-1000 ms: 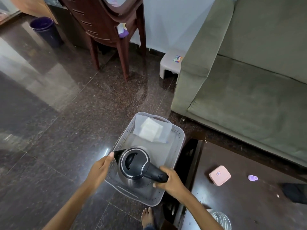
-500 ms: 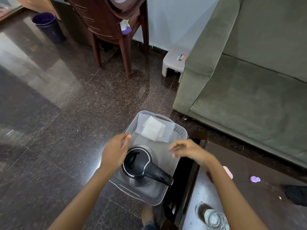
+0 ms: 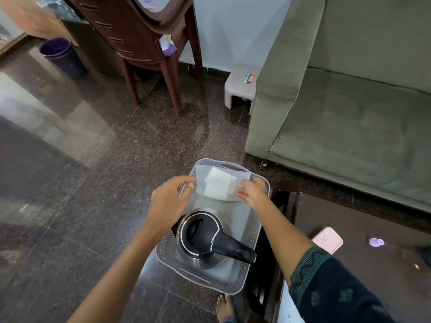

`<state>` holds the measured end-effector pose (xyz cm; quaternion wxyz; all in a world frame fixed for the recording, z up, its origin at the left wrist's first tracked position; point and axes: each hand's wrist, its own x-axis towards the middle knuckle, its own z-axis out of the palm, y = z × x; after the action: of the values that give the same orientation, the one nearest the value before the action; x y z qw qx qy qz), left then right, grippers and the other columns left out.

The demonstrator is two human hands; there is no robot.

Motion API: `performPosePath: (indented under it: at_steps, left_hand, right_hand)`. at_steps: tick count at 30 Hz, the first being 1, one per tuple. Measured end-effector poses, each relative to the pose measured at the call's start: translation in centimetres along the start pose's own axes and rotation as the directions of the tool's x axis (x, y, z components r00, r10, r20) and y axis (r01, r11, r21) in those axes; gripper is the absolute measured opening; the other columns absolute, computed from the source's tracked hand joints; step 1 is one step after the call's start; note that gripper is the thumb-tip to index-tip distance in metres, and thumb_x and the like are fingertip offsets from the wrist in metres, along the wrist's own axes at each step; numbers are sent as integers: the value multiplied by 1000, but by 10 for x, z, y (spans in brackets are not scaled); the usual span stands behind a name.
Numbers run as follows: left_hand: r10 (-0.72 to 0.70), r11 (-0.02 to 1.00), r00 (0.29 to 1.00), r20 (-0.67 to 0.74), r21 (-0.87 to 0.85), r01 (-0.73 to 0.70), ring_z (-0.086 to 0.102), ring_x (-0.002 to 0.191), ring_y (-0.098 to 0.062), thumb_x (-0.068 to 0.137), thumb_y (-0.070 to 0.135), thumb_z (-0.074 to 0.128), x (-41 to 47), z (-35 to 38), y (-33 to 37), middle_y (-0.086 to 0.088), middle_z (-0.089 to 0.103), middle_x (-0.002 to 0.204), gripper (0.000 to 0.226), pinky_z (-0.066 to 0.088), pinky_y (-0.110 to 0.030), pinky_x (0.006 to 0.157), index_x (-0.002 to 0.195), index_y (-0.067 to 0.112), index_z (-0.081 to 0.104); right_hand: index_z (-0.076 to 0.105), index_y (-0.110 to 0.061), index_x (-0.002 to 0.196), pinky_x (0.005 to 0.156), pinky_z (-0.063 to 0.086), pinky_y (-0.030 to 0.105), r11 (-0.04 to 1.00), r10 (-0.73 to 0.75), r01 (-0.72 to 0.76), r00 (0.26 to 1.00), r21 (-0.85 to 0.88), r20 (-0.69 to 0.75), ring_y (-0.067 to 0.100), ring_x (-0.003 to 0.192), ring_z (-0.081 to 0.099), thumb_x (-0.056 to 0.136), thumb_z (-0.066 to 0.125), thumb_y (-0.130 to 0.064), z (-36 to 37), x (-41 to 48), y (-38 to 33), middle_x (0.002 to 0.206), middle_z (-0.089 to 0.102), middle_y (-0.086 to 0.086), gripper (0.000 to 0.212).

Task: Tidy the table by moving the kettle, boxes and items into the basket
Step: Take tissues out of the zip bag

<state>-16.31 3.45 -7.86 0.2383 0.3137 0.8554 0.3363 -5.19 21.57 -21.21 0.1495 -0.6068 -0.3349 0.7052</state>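
Both hands, left [image 3: 168,198] and right [image 3: 253,191], are pinching the packet's [image 3: 218,186] short ends; the packet is lying crosswise between the fingers, kettle [image 3: 202,238] nearer.

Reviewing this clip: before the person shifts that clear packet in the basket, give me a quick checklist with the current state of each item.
1. Kettle inside the basket, upright: ok.
2. Left hand at the left edge of the clear packet: ok, though a firm grip cannot be told.
3. Right hand at the packet's right edge: ok, grip likewise cannot tell.
4. Packet clear of the kettle: ok, a gap of basket floor shows between them.
5. Table cleared: not ok, the pink box and a small purple item remain.
6. Room in the basket for more: cannot tell.
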Motion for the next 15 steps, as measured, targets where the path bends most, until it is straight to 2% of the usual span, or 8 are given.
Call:
performPosePath:
  at_steps: [1,3,7,9,11,15]
  left_hand:
    - [-1,1000,1000,-1,-8,1,61,101,-8,91,20,53,-3,-2,1,10,69,108,20,43,-35,99,103,26,68]
    - [5,1000,1000,-9,-25,-6,62,99,-6,91,20,54,-8,-3,6,11,69,106,19,45,-32,97,101,28,68]
    - [49,995,999,-2,-83,-49,60,102,-5,90,15,53,-20,11,36,11,68,107,21,44,-30,98,104,24,68]
    - [96,988,995,6,-124,-94,58,103,-1,90,10,52,-30,26,61,14,66,106,25,41,-16,97,105,24,67]
    - [154,972,988,6,-183,-150,58,99,3,90,6,50,-43,48,93,16,66,103,28,38,-4,88,105,24,65]
    - [199,914,979,35,-366,-172,61,89,3,88,-1,51,-70,119,141,16,67,96,36,45,-10,82,100,30,61]
  right_hand:
    - [51,-13,85,57,49,31,1000,-4,4,1000,-2,8,20,59,52,86,55,-1,-4,-7,-3,78,54,12,12]
    - [50,-14,74,56,48,30,999,-33,33,999,0,19,19,55,49,87,52,3,-14,-20,-10,67,51,10,22]
    - [57,-10,73,50,53,25,990,-131,124,987,67,96,17,55,52,88,54,2,-55,-55,-25,66,53,11,19]
    - [60,-9,75,53,56,24,975,-180,162,978,149,109,18,59,55,88,55,0,-88,-74,-33,69,56,10,17]
    - [61,-8,75,57,56,26,947,-216,186,972,260,93,19,60,58,88,56,-2,-130,-94,-39,67,58,9,15]
    - [60,-10,71,59,58,28,869,-229,185,973,459,42,16,54,62,86,58,0,-230,-123,-35,58,63,3,18]
